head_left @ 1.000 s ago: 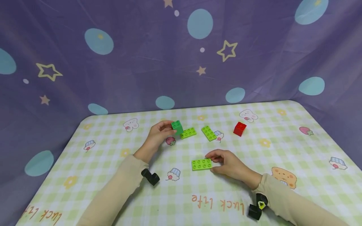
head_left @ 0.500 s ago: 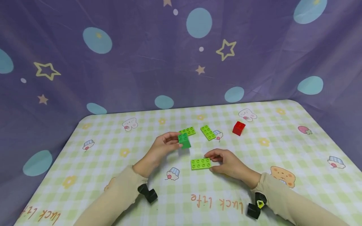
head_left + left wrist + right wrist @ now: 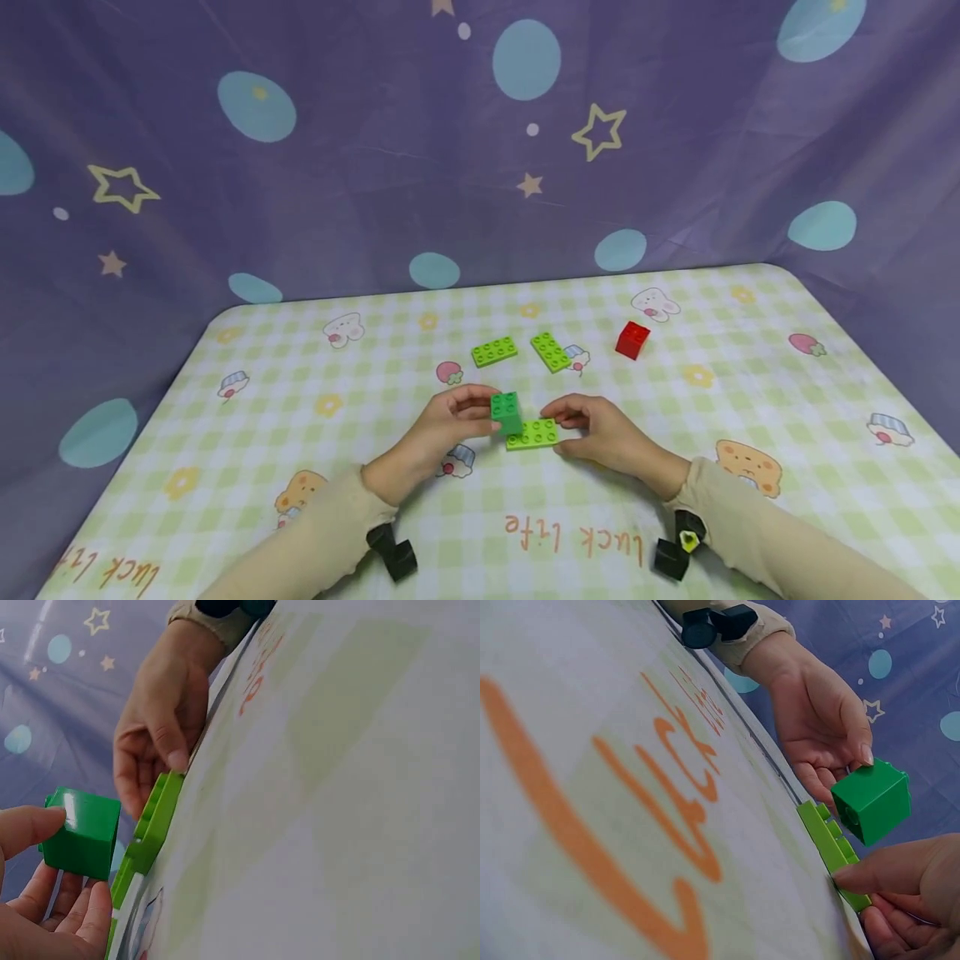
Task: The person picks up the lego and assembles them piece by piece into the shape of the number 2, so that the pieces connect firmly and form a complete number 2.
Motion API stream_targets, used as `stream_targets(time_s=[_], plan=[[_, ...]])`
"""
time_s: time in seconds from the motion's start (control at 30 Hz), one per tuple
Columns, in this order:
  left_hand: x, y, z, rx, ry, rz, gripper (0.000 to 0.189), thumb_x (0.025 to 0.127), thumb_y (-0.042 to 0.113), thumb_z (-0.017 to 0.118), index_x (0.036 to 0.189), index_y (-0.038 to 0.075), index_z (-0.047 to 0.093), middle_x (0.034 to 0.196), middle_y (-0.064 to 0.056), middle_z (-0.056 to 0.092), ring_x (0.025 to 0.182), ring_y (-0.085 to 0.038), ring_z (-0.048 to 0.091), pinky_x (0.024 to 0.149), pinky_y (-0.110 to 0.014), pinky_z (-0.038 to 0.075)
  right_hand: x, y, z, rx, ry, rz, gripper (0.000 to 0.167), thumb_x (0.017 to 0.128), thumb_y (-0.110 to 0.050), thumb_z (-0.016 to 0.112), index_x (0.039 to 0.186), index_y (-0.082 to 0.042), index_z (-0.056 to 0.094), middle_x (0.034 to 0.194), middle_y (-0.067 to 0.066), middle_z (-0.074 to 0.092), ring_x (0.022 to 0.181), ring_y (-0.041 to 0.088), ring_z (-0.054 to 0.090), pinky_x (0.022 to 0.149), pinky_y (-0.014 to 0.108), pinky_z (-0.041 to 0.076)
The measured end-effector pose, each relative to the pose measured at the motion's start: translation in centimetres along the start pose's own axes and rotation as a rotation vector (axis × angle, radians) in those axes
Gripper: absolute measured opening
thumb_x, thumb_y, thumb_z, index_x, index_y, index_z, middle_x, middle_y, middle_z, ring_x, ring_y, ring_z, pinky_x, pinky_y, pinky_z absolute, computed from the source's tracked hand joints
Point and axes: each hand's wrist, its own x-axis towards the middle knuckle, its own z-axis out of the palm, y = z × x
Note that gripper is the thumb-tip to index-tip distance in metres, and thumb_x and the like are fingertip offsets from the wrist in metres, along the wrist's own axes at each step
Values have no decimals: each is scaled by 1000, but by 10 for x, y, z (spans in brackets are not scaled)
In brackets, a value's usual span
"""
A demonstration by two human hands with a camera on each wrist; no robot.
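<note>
My left hand [image 3: 448,429] pinches a dark green toy brick [image 3: 506,412] between thumb and fingers, studs up. In the left wrist view the green brick [image 3: 81,832] is tilted and held above the table. Below it lies a flat lime-green toy brick [image 3: 536,434] with two rows of studs; the green brick overlaps its left end in the head view. My right hand [image 3: 611,442] holds the lime brick's right end, and in the right wrist view the thumb and fingers grip that end of the lime brick [image 3: 832,851].
Two more flat lime bricks, a left one [image 3: 494,352] and a slanted one [image 3: 551,352], lie farther back. A red brick [image 3: 633,340] sits at the back right. A checked, printed cloth [image 3: 360,358] covers the table, with a purple curtain [image 3: 390,167] behind.
My left hand has brought the green brick from beside the back left lime brick toward me and rightward, over the front lime brick. My right hand has stayed at that brick's end.
</note>
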Motion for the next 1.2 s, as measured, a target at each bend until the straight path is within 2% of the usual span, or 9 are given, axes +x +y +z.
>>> stream_targets(time_s=[0.2, 0.43, 0.6, 0.93, 1.2], plan=[[-3, -4, 6, -11, -5, 5, 42, 79, -5, 68, 119, -5, 57, 105, -3, 64, 96, -12, 61, 78, -22, 50, -1, 0, -1, 0, -2, -1, 36, 77, -5, 74, 111, -2, 63, 109, 7, 65, 94, 18, 58, 84, 26, 49], [-2, -11, 9, -31, 6, 5, 42, 78, -6, 68, 119, -6, 57, 103, -2, 65, 96, -12, 61, 79, -21, 50, 1, 1, 1, -3, 12, 39, 34, 77, -4, 75, 110, -6, 64, 107, 2, 65, 93, 16, 58, 83, 23, 48], [-1, -12, 11, -43, 8, -6, 42, 78, -7, 68, 119, -4, 57, 105, -3, 64, 97, -13, 61, 79, -22, 50, 1, 2, 0, 3, 10, 21, 35, 77, -4, 75, 110, -4, 64, 108, 5, 65, 93, 17, 58, 83, 24, 49], [0, -13, 11, -42, 4, -5, 43, 79, -5, 68, 121, -5, 56, 107, -5, 64, 99, -13, 61, 82, -22, 50, 0, -1, 0, 11, 13, 13, 36, 77, -4, 75, 111, -2, 63, 109, 7, 65, 95, 19, 58, 85, 28, 49], [1, -14, 10, -4, 0, 25, 42, 79, -4, 70, 119, -5, 58, 108, -6, 67, 99, -14, 63, 82, -23, 51, 0, 0, -1, 0, 12, 10, 35, 77, -4, 75, 110, -2, 64, 108, 7, 65, 95, 18, 58, 86, 29, 49]])
